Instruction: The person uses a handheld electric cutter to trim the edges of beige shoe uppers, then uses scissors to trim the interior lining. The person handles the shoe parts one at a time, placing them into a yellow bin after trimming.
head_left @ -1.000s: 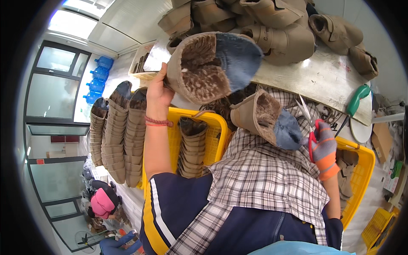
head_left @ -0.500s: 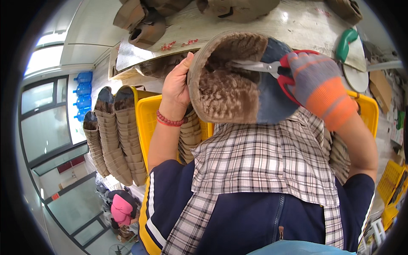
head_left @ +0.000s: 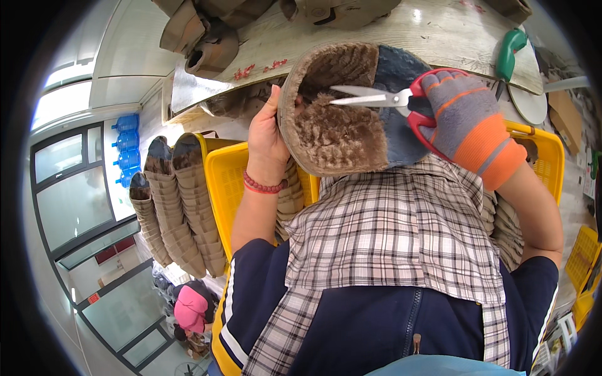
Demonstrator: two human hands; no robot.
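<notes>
A brown fur-lined cap is held up before me, its inside facing me; part of the lining is smooth dark blue cloth. My left hand, bare, grips its left rim, with the thumb outside and a fingertip showing inside among the fur. In a grey and orange glove, my right hand holds red-handled scissors. Their blades are spread apart over the cap's opening and point left, beside a raised ruffle of fur.
Beyond the cap is a pale worktable with more brown caps and a green curved-handled object. Stacked caps stand left of a yellow crate. A person in a pink cap sits farther off at lower left.
The scissor blades have spread apart and come more into sight above the fur. Fur by the left rim now bulges up, with a fingertip showing there. The cap has shifted slightly.
</notes>
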